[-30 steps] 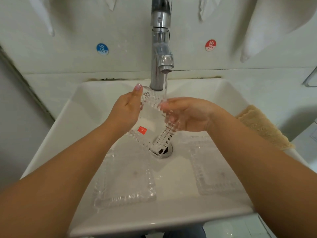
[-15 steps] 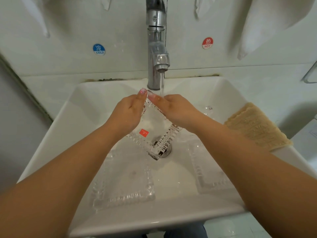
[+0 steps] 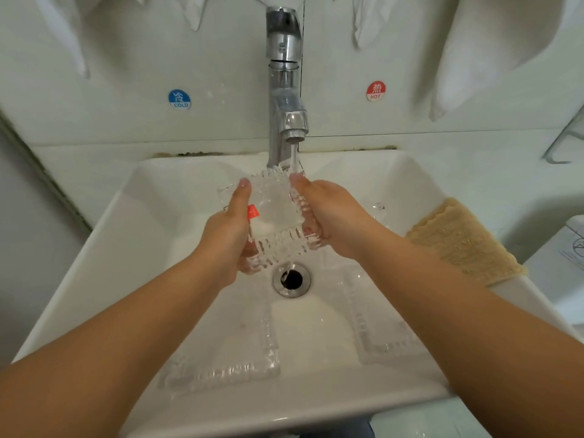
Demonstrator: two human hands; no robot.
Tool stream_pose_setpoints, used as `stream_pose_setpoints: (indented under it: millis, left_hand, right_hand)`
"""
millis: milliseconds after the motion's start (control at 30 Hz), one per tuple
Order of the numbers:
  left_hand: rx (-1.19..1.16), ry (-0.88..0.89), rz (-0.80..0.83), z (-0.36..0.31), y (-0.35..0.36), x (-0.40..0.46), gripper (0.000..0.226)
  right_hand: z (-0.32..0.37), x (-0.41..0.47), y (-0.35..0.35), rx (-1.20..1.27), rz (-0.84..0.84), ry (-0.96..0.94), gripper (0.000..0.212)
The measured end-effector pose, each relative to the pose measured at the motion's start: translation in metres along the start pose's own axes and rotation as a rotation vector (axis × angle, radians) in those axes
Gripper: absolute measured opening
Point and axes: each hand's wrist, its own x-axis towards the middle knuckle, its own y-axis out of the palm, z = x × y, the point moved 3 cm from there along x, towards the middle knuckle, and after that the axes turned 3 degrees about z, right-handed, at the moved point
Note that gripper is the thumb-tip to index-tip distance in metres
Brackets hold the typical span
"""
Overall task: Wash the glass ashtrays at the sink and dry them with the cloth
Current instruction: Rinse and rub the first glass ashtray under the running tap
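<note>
A square cut-glass ashtray [image 3: 275, 213] with a red sticker is held under the running tap [image 3: 286, 90], over the white sink [image 3: 151, 216]. My left hand [image 3: 227, 235] grips its left edge, thumb on top. My right hand [image 3: 331, 216] grips its right edge. Water runs off it toward the drain [image 3: 291, 281]. A second glass ashtray [image 3: 227, 358] lies flat in the basin at the front left. A third ashtray [image 3: 379, 327] lies at the front right, partly under my right forearm. The tan cloth [image 3: 461, 240] lies on the sink's right rim.
White towels [image 3: 486, 49] hang on the wall above the tap. Blue cold [image 3: 179, 98] and red hot [image 3: 375, 90] stickers flank the tap. A white object [image 3: 568, 248] stands to the right of the cloth.
The ashtray was turned from a slanted diamond pose to squarer and lifted closer to the spout. My right hand shifted from rubbing its face to gripping its right edge.
</note>
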Motion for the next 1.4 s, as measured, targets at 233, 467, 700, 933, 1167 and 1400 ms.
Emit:
stream_pose_setpoints:
  millis: [233,467,700,933,1167,1400]
  left_hand:
    - [0.247,0.089,-0.006,-0.011,0.001,-0.002,0.059]
    - [0.430,0.110,0.069,-0.022,-0.016,0.002,0.061]
    - [0.525,0.219,0.049,-0.033,-0.034,0.006,0.065]
    - [0.560,0.357,0.027,-0.034,-0.027,0.002,0.065]
    - [0.546,0.289,0.031,-0.030,-0.027,0.006,0.064]
    - [0.582,0.429,0.061,-0.035,-0.019,0.002,0.060]
  right_hand:
    - [0.001,0.000,0.001,-0.041,-0.133,-0.082,0.051]
    - [0.001,-0.003,0.006,-0.088,-0.195,-0.061,0.051]
    - [-0.003,-0.002,0.021,0.205,0.047,0.085,0.025]
    - [-0.007,-0.003,0.016,0.477,0.053,0.191,0.030]
    - [-0.008,-0.002,0.012,0.577,0.163,0.216,0.037]
    - [0.006,-0.006,-0.002,-0.071,0.149,0.109,0.031]
